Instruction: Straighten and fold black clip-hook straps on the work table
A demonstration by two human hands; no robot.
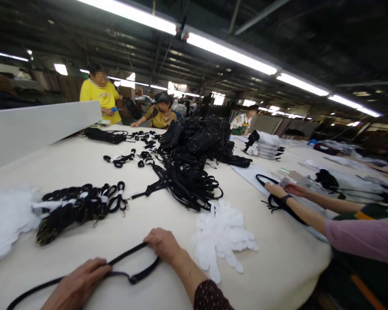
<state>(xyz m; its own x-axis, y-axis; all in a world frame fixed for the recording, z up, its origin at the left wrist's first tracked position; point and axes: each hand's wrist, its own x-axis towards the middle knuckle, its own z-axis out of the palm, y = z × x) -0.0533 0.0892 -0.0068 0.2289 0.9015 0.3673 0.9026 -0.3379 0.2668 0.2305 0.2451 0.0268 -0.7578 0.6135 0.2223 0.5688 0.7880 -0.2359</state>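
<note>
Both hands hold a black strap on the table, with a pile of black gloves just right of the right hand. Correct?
Not quite: the gloves are white, as the head view shows. Both the left hand and right hand do hold the black strap on the table.

— How's the light where you are?

— Bright enough. Long fluorescent tubes point(233, 54) overhead glare white, and the ceiling around them goes nearly black. The pale table point(148, 224) throws the light back evenly, so my hands cast hardly any shadow.

— And sharpness?

— The white gloves point(223, 237) blow out, losing detail. Edges bend and smear; the far hall is soft and hazy.
</note>
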